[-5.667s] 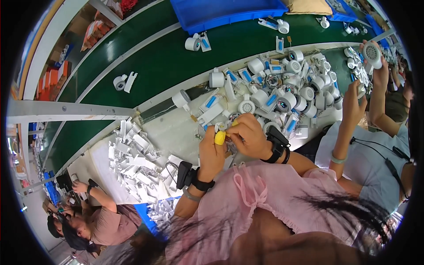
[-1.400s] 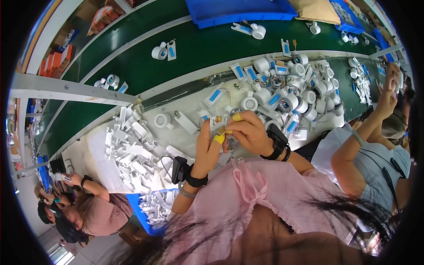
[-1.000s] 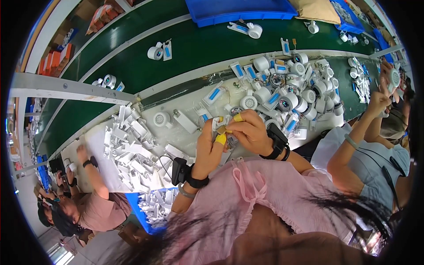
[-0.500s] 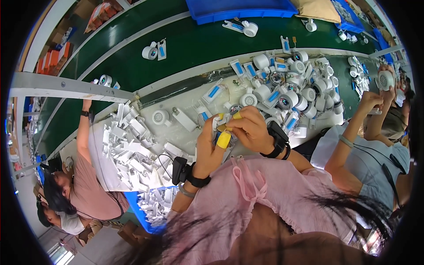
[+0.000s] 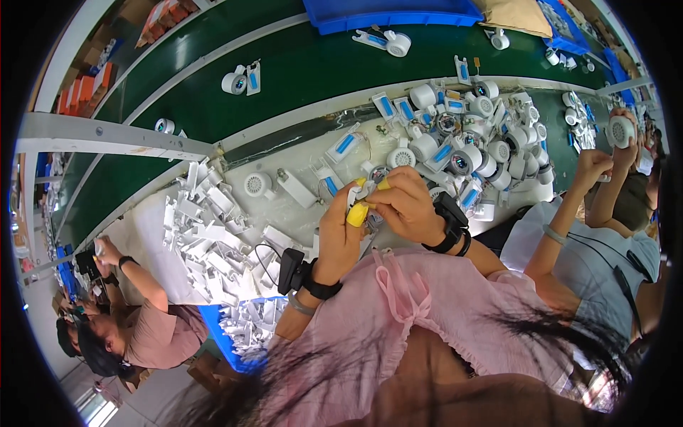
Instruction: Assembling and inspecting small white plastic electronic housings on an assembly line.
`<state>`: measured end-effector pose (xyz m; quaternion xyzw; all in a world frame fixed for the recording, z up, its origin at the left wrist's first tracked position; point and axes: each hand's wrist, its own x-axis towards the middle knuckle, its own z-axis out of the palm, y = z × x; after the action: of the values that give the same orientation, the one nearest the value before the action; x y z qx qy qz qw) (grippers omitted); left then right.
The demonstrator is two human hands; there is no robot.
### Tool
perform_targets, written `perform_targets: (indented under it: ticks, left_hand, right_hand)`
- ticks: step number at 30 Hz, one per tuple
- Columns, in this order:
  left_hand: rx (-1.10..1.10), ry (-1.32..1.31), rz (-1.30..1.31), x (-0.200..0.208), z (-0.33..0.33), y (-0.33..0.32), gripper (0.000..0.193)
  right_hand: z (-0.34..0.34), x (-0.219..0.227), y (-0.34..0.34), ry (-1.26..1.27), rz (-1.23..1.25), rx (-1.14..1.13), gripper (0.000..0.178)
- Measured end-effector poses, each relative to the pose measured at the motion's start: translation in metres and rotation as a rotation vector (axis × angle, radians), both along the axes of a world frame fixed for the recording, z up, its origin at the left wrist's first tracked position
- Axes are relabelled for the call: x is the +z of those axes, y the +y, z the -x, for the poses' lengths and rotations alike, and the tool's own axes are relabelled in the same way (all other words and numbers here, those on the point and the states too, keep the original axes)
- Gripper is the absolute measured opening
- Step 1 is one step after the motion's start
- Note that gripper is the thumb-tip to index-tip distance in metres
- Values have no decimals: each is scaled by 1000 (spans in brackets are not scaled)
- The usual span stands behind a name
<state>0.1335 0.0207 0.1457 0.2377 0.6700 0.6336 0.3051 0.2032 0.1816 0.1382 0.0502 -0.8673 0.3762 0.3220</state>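
White part (image 5: 361, 191), likely light and stiff, is pinched near the heap (image 5: 467, 158) by left grip (image 5: 340, 229) and right grip (image 5: 409, 206), fingertips closed; edges are best held.

Centre: small white plastic part (image 5: 361, 191); yellow finger covers (image 5: 357, 215). Right of centre: white housings (image 5: 425, 148) with radially slotted grilles (image 5: 402, 158); blue strips (image 5: 442, 153). Left of centre: plain white brackets (image 5: 221, 233). Lower centre: plain pink blouse (image 5: 448, 292). Top: green belt (image 5: 306, 65), blue tray (image 5: 398, 22). Right: pale blue shirt (image 5: 532, 231).
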Motion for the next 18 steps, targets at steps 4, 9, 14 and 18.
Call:
perform_targets:
  ticks: [4, 9, 14, 18]
  left_hand:
    - [12, -14, 23, 2, 3, 2, 36]
    - [-54, -14, 73, -10, 21, 4, 28]
    - [-99, -149, -62, -26, 69, 17, 25]
    - [-41, -231, -48, -45, 142, 37, 34]
  right_hand:
    - [2, -4, -2, -9, 31, -18, 28]
    - [7, -9, 0, -54, 27, -48, 28]
    - [15, -6, 7, -123, -50, -95, 31]
    - [8, -16, 7, -164, -31, -98, 32]
